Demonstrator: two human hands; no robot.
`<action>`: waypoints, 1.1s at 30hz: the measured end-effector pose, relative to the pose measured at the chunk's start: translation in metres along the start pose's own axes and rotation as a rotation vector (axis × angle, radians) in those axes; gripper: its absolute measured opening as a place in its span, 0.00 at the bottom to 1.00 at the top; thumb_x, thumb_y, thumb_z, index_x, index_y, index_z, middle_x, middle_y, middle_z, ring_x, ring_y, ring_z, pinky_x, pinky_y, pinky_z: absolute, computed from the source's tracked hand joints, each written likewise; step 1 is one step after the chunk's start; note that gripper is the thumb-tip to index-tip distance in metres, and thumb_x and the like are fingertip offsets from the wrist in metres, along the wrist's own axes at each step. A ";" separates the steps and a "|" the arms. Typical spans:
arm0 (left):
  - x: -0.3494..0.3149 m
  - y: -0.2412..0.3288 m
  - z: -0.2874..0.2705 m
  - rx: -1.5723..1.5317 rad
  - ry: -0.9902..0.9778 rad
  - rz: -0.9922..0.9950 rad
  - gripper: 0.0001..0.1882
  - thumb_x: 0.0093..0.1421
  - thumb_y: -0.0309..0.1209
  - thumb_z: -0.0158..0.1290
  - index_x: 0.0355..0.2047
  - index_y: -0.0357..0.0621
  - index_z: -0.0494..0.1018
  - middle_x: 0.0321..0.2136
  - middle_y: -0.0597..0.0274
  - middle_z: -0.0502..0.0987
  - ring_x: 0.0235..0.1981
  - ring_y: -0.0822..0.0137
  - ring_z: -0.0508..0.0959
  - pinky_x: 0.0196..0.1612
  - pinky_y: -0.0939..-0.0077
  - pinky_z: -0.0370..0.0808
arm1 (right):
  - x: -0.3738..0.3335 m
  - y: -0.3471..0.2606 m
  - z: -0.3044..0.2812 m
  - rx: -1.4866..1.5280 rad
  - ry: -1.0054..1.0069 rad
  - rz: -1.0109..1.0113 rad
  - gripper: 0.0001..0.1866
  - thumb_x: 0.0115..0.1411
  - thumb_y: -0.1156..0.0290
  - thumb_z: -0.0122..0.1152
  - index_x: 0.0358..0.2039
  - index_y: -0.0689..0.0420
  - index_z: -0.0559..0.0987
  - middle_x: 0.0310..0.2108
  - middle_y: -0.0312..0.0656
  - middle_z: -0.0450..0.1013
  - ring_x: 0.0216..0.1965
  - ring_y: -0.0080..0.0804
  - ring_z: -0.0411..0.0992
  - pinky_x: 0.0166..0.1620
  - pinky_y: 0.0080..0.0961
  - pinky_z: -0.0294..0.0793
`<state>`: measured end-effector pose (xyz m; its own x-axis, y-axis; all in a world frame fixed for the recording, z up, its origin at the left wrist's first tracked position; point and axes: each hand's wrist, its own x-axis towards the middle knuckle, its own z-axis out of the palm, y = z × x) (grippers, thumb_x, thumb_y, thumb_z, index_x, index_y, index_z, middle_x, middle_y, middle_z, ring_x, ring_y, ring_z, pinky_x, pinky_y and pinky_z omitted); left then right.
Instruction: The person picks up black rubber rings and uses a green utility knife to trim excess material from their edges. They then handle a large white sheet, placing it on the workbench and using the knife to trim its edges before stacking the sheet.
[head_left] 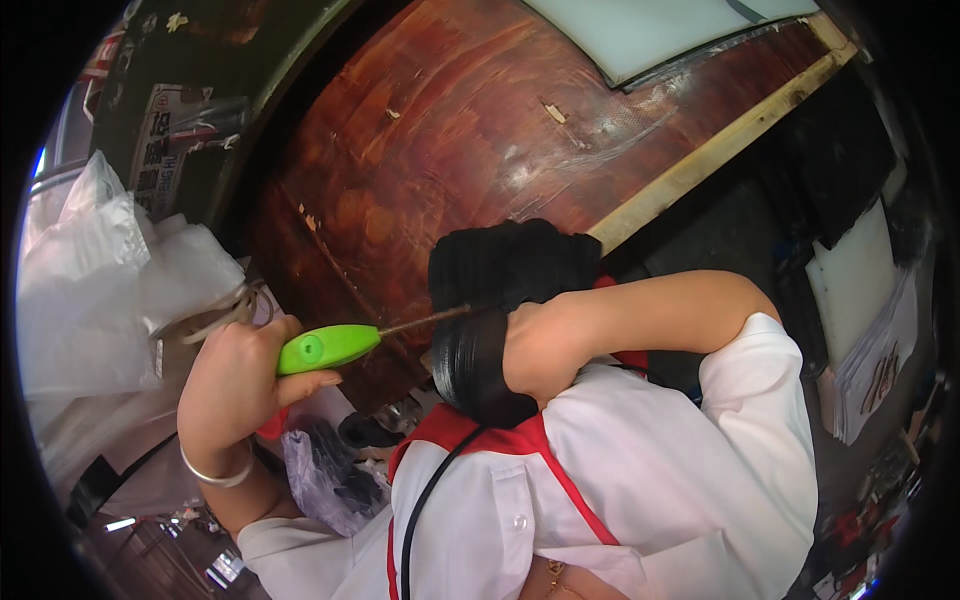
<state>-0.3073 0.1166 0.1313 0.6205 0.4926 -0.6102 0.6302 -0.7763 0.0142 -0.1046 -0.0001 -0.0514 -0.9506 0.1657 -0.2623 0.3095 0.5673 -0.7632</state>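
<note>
At the left my left hand is closed around the bright green handle of a tool. A thin, rusty-looking metal shaft runs from that handle to the right. Its far end meets a black bundle, and the tip cannot be made out. The bundle is glossy with fine ridges on its near side and soft-looking at the top; its kind does not show clearly. Against its right side my right hand is closed, the wrist bent inward. Most of those fingers are hidden by the black material.
A reddish-brown wooden board with a pale wood edge lies beyond the bundle. On it is a white sheet. Clear plastic bags hang at the left. White sheets stand at the right. A black cord crosses my shirt.
</note>
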 end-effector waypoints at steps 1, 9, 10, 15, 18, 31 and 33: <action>-0.001 0.002 -0.002 0.155 -0.001 -0.062 0.25 0.49 0.50 0.62 0.28 0.37 0.75 0.16 0.44 0.73 0.23 0.45 0.77 0.28 0.57 0.73 | 0.001 -0.001 -0.004 0.003 -0.052 0.010 0.15 0.49 0.59 0.62 0.32 0.55 0.85 0.33 0.45 0.79 0.39 0.45 0.76 0.40 0.38 0.73; 0.004 0.003 -0.013 0.251 0.130 -0.208 0.27 0.47 0.54 0.62 0.27 0.38 0.73 0.16 0.46 0.73 0.22 0.47 0.77 0.28 0.58 0.73 | 0.013 -0.007 -0.020 -0.024 -0.197 -0.037 0.15 0.50 0.59 0.64 0.33 0.54 0.85 0.37 0.45 0.79 0.42 0.45 0.76 0.43 0.38 0.73; 0.007 0.001 -0.013 0.262 0.213 -0.213 0.28 0.47 0.54 0.62 0.27 0.38 0.73 0.16 0.46 0.72 0.21 0.47 0.77 0.28 0.58 0.73 | 0.013 -0.006 -0.020 -0.021 -0.207 -0.036 0.15 0.50 0.58 0.64 0.33 0.54 0.85 0.38 0.45 0.79 0.42 0.44 0.76 0.43 0.38 0.73; 0.007 -0.004 -0.011 0.244 0.137 -0.145 0.30 0.45 0.55 0.63 0.26 0.36 0.73 0.16 0.45 0.72 0.22 0.46 0.76 0.28 0.57 0.72 | 0.018 0.002 -0.007 0.003 -0.099 -0.088 0.16 0.50 0.56 0.66 0.34 0.54 0.85 0.37 0.45 0.79 0.44 0.43 0.75 0.46 0.38 0.73; 0.009 -0.003 -0.011 0.160 -0.046 -0.174 0.25 0.50 0.50 0.61 0.26 0.36 0.72 0.17 0.44 0.73 0.23 0.46 0.76 0.29 0.59 0.73 | 0.022 0.006 0.005 0.003 0.052 -0.073 0.14 0.49 0.57 0.66 0.33 0.51 0.85 0.34 0.42 0.80 0.41 0.42 0.77 0.42 0.37 0.74; 0.003 -0.042 0.025 0.066 -0.062 -0.145 0.29 0.50 0.56 0.59 0.27 0.37 0.76 0.15 0.46 0.73 0.21 0.46 0.77 0.28 0.58 0.74 | 0.002 -0.010 0.016 -0.020 0.480 -0.034 0.32 0.48 0.64 0.66 0.55 0.57 0.73 0.58 0.53 0.66 0.62 0.49 0.62 0.60 0.43 0.66; 0.004 -0.047 0.032 -0.019 -0.080 -0.029 0.27 0.50 0.53 0.60 0.26 0.37 0.75 0.17 0.46 0.74 0.22 0.46 0.77 0.28 0.58 0.74 | 0.002 -0.012 0.015 -0.031 0.557 -0.022 0.31 0.48 0.64 0.66 0.54 0.57 0.73 0.58 0.53 0.66 0.61 0.49 0.63 0.60 0.43 0.65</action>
<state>-0.3497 0.1427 0.1027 0.5631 0.4814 -0.6717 0.6566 -0.7541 0.0099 -0.1102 -0.0187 -0.0516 -0.8275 0.5503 0.1119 0.2966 0.5976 -0.7450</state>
